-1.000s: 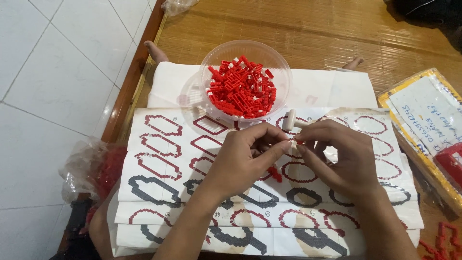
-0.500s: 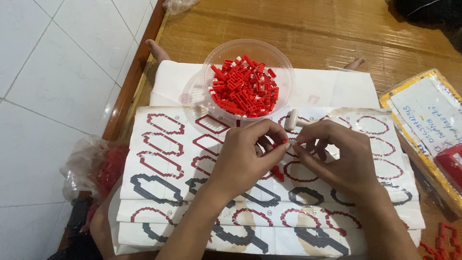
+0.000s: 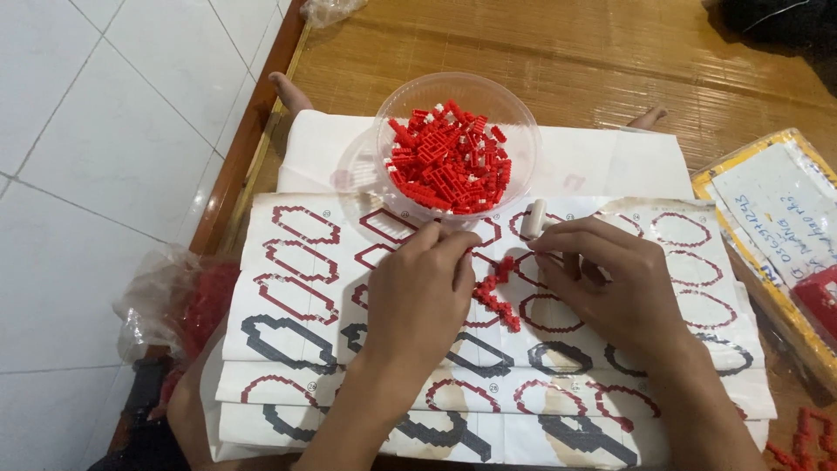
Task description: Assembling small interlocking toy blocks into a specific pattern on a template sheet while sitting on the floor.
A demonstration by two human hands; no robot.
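Note:
My left hand (image 3: pixel 418 292) hovers over the printed sheets with its fingers curled together, pinching the upper end of a short red brick strip (image 3: pixel 497 295) that shows beside its thumb. My right hand (image 3: pixel 615 288) is just right of the strip, fingers closed around a small white cylindrical tool (image 3: pixel 534 218) that sticks up from its fingertips. Just beyond both hands stands a clear plastic bowl (image 3: pixel 388 113) heaped with small red bricks (image 3: pixel 449 161).
White paper sheets (image 3: pixel 296 270) printed with red and black ring outlines lie overlapped under the hands. A clear bag of red pieces (image 3: pixel 187 296) sits at the left, a yellow-edged tray with papers (image 3: pixel 776 218) at the right. Woven mat beyond; tiled floor left.
My hands have drawn slightly apart, so more of the red strip shows between them. The right fingers have shifted on the white tool.

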